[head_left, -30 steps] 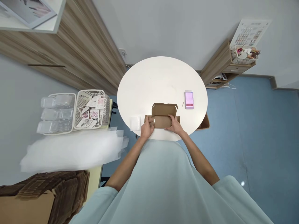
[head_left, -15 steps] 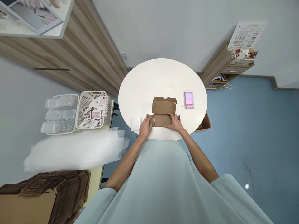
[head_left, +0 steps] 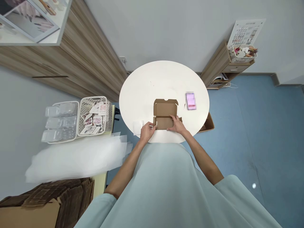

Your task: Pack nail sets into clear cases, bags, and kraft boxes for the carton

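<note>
A brown cardboard box (head_left: pixel 165 110) lies on the white oval table (head_left: pixel 142 82) near my body, its lid panel flat toward the far side. My left hand (head_left: pixel 147 130) is closed on the box's left end, thumb and fingers at the side flap, which stands folded up. Spanning the front part from its right, my right hand (head_left: pixel 177 125) grips the box with thumb at the near wall and fingers at the fold. The right end flap sticks outward beyond that hand. Beside my left hand lies a white translucent packet (head_left: pixel 137 127).
A pink-purple pixelated item (head_left: pixel 190 101) lies at the table's right. To the left are a basket of clear plastic cases (head_left: pixel 60 122), a basket of printed cards (head_left: pixel 95 120), white translucent sheets (head_left: pixel 78 158) and stacked flat cardboard (head_left: pixel 71 199). An open carton (head_left: pixel 207 123) stands under the table's right edge.
The box's left flap, spread outward before, is now folded upright with my left hand at it. My right hand keeps its place on the box. The whole view has shifted slightly.
</note>
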Demonstrator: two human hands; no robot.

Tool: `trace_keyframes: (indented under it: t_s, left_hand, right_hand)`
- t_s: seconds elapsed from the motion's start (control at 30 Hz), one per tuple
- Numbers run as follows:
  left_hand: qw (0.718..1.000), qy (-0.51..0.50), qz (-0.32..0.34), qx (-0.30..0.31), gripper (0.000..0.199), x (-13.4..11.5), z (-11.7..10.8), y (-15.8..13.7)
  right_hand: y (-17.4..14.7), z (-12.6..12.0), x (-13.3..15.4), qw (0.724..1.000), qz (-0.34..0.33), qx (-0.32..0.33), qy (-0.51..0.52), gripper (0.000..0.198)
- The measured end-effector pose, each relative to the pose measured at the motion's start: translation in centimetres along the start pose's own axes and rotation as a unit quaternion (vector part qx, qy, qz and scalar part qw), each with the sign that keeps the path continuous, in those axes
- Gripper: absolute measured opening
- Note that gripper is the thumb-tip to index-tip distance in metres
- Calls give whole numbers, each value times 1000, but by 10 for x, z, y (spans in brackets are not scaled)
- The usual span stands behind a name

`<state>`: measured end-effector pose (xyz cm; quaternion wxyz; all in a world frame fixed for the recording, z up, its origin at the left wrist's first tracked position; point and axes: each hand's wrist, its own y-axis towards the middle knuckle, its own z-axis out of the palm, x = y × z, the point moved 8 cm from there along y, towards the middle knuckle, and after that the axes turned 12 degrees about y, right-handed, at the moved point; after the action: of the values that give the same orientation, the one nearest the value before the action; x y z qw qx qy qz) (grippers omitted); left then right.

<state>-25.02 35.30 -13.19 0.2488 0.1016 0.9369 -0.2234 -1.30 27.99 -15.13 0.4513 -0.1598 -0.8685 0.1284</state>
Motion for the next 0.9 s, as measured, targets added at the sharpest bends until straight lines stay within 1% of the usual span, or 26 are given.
trace_keyframes:
  t_s: [0.07,0.13,0.2,0.33,0.43,0.5,0.77,0.83,0.9]
  left_hand:
    - [1000,-10,11,5,27,-8,3,-1]
    - [1000,-12,21,5,29,-14,6,2]
    - [1000,-8,20,6,25,-16,10,6]
    - [1000,24,-10,2,22,-10,17,17]
    - [999,43,-25,0,14,-6,22,21]
    - [998,52,-33,8,11,-5,25,22]
    - [996,78,-52,12,10,-12,28,19]
    - [995,85,-50,8,9,-14,28,18]
    - [995,90,-46,1,9,-15,27,17]
  right_hand:
    - [0,0,3,1000,1,5,-3,114]
    - [0,1,5,1000,5,9,-5,116]
    - [0,1,7,1000,6,15,-6,118]
    - [1,1,9,1000,-2,26,-4,118]
    - [1,1,9,1000,-4,30,-5,119]
    - [1,1,10,999,-4,32,-6,119]
    - [-1,1,13,999,12,27,-21,112]
    - [-7,-2,14,1000,7,7,-24,104]
    - [-17,-11,14,999,-15,-43,-1,82]
